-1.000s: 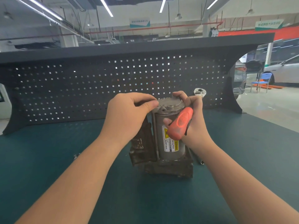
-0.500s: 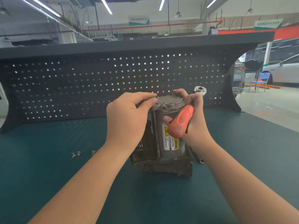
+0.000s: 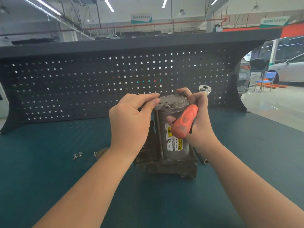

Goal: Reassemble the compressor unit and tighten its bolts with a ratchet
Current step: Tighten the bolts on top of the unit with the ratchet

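Two hands over the table (image 3: 49, 186), the left hand (image 3: 130, 122) and the right hand (image 3: 196, 119); one compressor (image 3: 171, 142) standing upright; one ratchet (image 3: 185, 122) with an orange handle; three small bolts (image 3: 77, 156) lying loose on the left; one socket extension (image 3: 203, 159) lying on the right; one pegboard (image 3: 82, 86) behind.

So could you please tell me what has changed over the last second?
Almost nothing: both hands kept their places. The left hand still pinches the grey metal cap of the grey cylindrical compressor; the right hand still holds the orange-handled ratchet against it.
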